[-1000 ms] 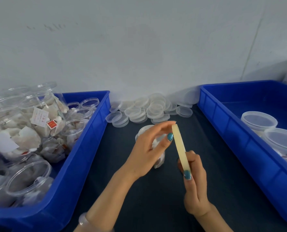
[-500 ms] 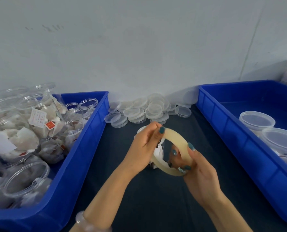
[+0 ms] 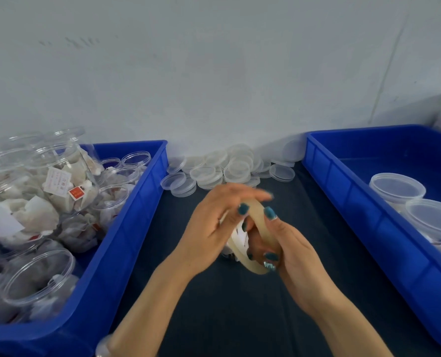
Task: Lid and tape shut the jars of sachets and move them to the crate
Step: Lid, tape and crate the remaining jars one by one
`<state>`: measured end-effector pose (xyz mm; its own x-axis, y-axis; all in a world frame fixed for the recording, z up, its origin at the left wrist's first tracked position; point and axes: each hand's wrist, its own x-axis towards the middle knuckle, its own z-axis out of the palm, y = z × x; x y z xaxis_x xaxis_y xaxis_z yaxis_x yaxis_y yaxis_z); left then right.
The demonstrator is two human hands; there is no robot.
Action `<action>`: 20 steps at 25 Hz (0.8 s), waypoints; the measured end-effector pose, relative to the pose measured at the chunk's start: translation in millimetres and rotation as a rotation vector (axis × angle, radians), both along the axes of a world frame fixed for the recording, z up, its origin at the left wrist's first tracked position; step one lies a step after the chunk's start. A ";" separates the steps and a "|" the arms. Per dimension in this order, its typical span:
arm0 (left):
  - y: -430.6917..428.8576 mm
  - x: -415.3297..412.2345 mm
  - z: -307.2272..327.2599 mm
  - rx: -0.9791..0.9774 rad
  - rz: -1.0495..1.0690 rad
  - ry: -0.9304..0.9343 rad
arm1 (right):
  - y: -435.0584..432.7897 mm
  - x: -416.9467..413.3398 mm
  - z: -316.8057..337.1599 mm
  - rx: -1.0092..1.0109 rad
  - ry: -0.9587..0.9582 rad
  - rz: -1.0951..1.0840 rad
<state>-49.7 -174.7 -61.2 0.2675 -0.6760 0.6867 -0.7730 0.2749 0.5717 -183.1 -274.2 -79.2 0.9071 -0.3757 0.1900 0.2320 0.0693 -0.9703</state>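
Note:
A ring-shaped roll of pale tape (image 3: 256, 205) is held over the dark table between both hands. My right hand (image 3: 295, 256) grips the roll's lower right side, with fingers curled through its hole. My left hand (image 3: 211, 228) pinches the roll's top edge, thumb against it and blurred fingers reaching over it. Directly behind the hands stands a clear jar of sachets (image 3: 237, 237), mostly hidden. Whether it has a lid cannot be seen.
A blue crate (image 3: 147, 202) on the left is packed with open jars of sachets (image 3: 60, 186). At the right, another blue crate (image 3: 343, 202) holds lidded jars (image 3: 397, 188). A pile of loose clear lids (image 3: 227, 168) lies by the wall.
The tape roll has turned from edge-on to tilted and sunk lower in front of the jar. My hands have closed in on it, and my left fingers now reach over its top.

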 end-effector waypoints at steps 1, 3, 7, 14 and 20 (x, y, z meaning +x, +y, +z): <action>-0.5 1.5 -1.0 0.064 0.004 -0.023 | 1.5 -0.3 -0.7 0.006 0.033 0.034; -0.7 -0.8 -3.9 0.118 0.012 0.114 | 4.7 0.5 -2.1 0.025 0.066 0.084; -0.1 -16.2 -10.6 0.073 0.017 0.528 | 5.0 1.5 -1.3 -0.017 0.054 0.095; -7.5 -14.7 11.3 -0.016 0.239 1.380 | 10.0 2.5 -3.6 -0.047 -0.112 0.074; 2.9 -22.8 8.0 -0.187 0.356 1.002 | 20.0 0.5 1.3 -0.098 -0.150 -0.011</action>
<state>-72.6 -171.8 -53.2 0.9254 -0.3558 0.1307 -0.0298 0.2754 0.9609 -182.7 -254.1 -77.9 0.8617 -0.3589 0.3586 0.3745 -0.0269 -0.9268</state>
